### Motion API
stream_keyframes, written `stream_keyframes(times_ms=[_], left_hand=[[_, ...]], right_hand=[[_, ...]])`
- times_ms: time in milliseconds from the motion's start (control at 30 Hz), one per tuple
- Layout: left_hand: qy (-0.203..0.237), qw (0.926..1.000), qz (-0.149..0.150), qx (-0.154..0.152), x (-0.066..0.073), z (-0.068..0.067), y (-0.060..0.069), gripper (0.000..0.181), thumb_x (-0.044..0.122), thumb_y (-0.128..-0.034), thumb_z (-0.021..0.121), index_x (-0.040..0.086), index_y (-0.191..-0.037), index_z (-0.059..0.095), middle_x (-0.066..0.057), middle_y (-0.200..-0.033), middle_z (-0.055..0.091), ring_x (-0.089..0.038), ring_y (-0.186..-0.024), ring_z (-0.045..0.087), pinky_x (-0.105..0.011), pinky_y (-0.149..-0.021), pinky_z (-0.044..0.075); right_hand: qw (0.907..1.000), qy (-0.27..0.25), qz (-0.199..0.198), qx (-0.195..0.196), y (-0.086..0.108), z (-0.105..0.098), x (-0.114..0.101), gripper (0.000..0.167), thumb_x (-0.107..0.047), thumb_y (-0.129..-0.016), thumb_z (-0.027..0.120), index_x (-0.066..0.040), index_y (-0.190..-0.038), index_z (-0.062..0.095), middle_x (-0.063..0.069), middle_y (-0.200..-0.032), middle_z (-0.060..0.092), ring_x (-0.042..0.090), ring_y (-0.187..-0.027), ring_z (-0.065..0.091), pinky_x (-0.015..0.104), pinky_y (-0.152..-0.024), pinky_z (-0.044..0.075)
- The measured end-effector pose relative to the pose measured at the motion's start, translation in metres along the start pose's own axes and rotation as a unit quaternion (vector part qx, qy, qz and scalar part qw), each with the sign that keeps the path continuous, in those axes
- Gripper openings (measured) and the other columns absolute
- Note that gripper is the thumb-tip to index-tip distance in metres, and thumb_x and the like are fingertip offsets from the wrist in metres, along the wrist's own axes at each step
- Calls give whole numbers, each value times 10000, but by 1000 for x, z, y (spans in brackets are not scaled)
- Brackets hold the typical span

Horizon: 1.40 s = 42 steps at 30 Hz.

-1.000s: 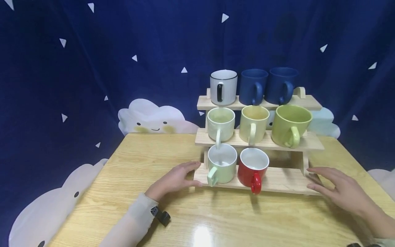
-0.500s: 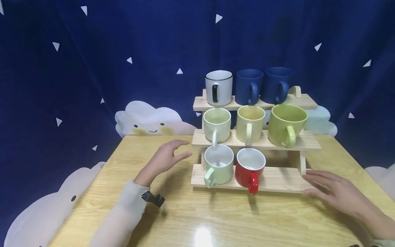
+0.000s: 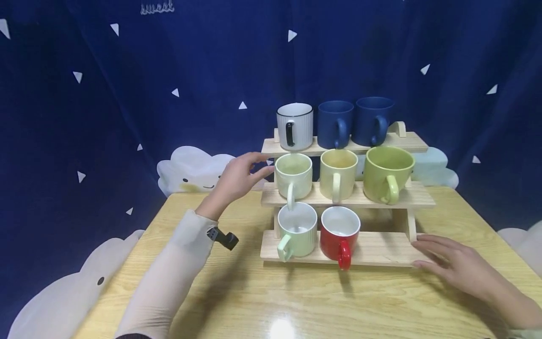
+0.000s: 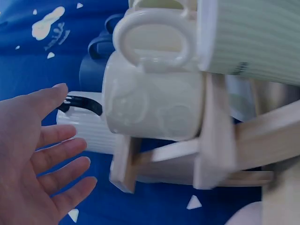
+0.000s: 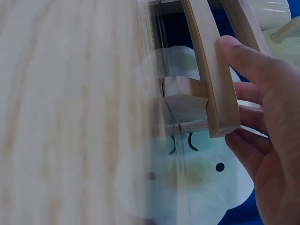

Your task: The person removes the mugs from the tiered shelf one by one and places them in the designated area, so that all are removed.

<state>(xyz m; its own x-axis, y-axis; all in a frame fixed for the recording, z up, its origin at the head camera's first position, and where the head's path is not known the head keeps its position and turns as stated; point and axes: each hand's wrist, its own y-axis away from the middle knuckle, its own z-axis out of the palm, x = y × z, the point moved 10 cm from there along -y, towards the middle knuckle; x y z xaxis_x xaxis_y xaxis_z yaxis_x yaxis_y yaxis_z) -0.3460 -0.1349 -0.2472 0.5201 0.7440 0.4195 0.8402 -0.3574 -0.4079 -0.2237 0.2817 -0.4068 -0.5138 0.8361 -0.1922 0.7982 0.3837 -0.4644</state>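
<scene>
A three-tier wooden rack (image 3: pixel 383 249) holds several mugs. In the head view my left hand (image 3: pixel 238 176), fingers spread, is raised at the rack's left side, fingertips by the end of the top shelf. Closest to it are a white mug (image 3: pixel 295 128) with a black handle and a pale green mug (image 3: pixel 294 176) on the middle shelf. The left wrist view shows the left hand (image 4: pixel 44 154) holding nothing. My right hand (image 3: pixel 457 266) touches the right end of the bottom shelf, thumb and fingers apart. In the right wrist view its fingertips meet the wood (image 5: pixel 216 89).
Two dark blue mugs (image 3: pixel 335 123) share the top shelf. A yellow mug (image 3: pixel 345 176) and a wide green mug (image 3: pixel 383 181) stand on the middle one. Below are a mint mug (image 3: pixel 302 238) and a red mug (image 3: pixel 332 240). A blue curtain (image 3: pixel 211 56) hangs behind the wooden table (image 3: pixel 330 306).
My left hand has left the bottom shelf's left end and risen to the top shelf's end. The right hand stays at the bottom shelf's right end. The mugs keep their places.
</scene>
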Motion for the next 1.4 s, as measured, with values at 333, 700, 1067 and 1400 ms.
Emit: stream_keyframes(times_ms=[333,700,1067,1400], left_hand=[[-219,9973,-671,209,8,-11,-45,553,546,-935,585,143,-1313,593,-58,-1276,635,-234,-1178,573,-403,-976,456],[-280,9967,-718,267,23,-12,-74,452,551,-897,640,173,-1143,630,-5,-1110,703,-166,-1043,633,-350,-882,486],[-662,9940,-829,266,36,-12,-85,340,499,-946,595,160,-933,605,36,-861,658,-170,-774,582,-321,-659,441],[104,9955,-893,288,19,-17,-80,339,397,-995,558,105,-825,577,-13,-658,460,-179,-616,433,-301,-553,317]], right_hand=[[9999,9,26,103,-3,-3,-1,518,-326,-733,853,-114,-1175,688,149,-1195,657,426,-1048,594,41,-1051,76],[9999,-32,158,50,-1,-1,3,517,-333,-744,846,-123,-1186,680,169,-1200,652,432,-1070,591,167,-1128,184],[9998,-40,180,84,0,-1,4,516,-335,-743,847,-142,-1190,678,176,-1207,645,434,-1060,593,274,-1131,268],[9995,-59,303,9,-1,0,7,530,-341,-725,856,-142,-1184,681,164,-1203,653,430,-1073,590,463,-1022,389]])
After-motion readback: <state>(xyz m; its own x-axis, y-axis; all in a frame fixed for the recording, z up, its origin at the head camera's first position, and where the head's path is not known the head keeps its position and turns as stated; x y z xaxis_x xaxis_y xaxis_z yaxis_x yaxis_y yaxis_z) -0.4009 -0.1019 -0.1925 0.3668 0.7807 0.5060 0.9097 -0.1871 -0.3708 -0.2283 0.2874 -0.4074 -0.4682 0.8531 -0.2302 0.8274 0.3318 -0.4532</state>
